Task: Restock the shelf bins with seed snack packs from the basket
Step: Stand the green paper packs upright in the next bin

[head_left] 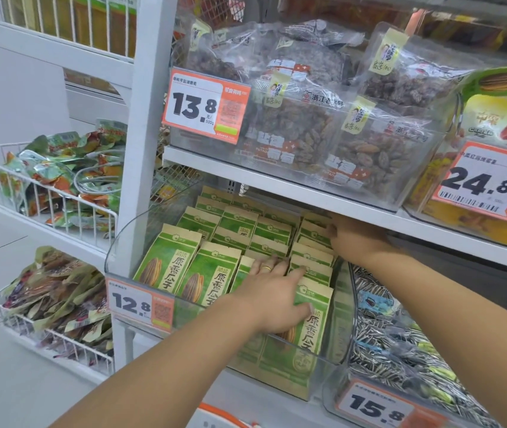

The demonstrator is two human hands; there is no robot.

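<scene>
Seed snack packs (233,239): upright rows filling clear shelf bin (116,242). My left hand (272,291) presses the front-right pack, fingers flat; right hand (355,239) at back-right corner, fingers hidden. Risk: hard push topples rows.

Both bare forearms reach forward, the left hand (272,296) lying palm-down with fingers extended, the right hand (354,239) stretched farther in, fingers hidden
</scene>
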